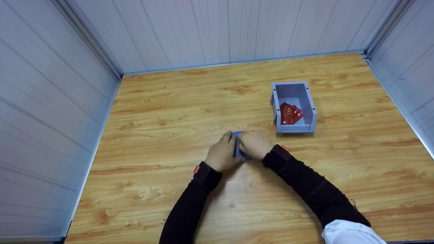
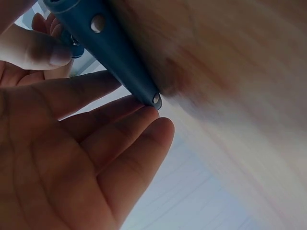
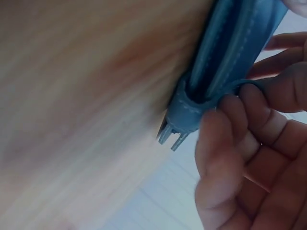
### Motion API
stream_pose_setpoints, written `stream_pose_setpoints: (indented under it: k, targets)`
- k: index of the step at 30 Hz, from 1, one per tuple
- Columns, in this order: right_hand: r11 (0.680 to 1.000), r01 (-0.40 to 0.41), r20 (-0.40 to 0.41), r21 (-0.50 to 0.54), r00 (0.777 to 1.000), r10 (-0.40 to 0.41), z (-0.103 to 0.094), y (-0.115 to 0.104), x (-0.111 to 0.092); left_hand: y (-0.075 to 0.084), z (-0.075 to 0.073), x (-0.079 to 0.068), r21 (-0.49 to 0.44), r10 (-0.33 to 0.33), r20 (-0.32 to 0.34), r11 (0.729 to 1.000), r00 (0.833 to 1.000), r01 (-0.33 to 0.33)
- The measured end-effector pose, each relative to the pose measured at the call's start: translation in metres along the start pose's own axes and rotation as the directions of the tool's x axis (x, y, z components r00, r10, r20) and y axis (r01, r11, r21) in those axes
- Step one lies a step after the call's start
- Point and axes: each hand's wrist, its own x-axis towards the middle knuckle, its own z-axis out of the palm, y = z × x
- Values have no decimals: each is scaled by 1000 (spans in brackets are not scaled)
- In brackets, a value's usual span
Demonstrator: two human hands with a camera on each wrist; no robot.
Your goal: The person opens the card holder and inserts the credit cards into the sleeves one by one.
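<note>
A blue leather wallet (image 1: pixel 238 153) with stitched edges lies on the wooden table, between both hands. My left hand (image 1: pixel 220 154) holds it along its left side, the thumb at the near end. In the left wrist view, those fingertips rest against the edge of the wallet (image 2: pixel 115 57), which carries round metal studs. My right hand (image 1: pixel 256 144) is curled at the wallet's right side. The right wrist view shows its thumb and fingers pinching a narrow strap (image 3: pixel 249 82) beside the wallet's open slot. Part of the wallet is hidden under the hands in the head view.
A grey plastic bin (image 1: pixel 296 128) stands beyond the right hand, with several red cards (image 1: pixel 291 113) inside. Pale panel walls (image 1: pixel 210 34) enclose the wooden table (image 1: pixel 162 142) at the back and both sides.
</note>
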Motion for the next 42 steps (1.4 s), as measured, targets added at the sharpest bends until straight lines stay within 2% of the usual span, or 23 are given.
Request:
stream_pose_setpoints:
  k: [12,17,20,25,32,42]
  targets:
    - [996,-3,48,88,999,-2,-5,4,0,1,0,0,5,-5,17,1000,1000,5]
    - [976,-67,39,209,997,61,-13,10,-1,2,1,1,15,-14,14,1000,1000,13]
    - [966,-97,20,238,995,95,-16,17,-4,2,1,1,21,-29,25,999,999,29]
    - [958,-140,15,251,990,141,-19,29,-11,4,0,1,23,-39,32,999,999,39]
    - [940,-224,73,259,975,212,-25,44,-21,4,1,2,12,-46,41,999,998,46]
    - [942,-251,134,222,965,226,-23,56,-30,5,0,1,15,-43,35,999,998,43]
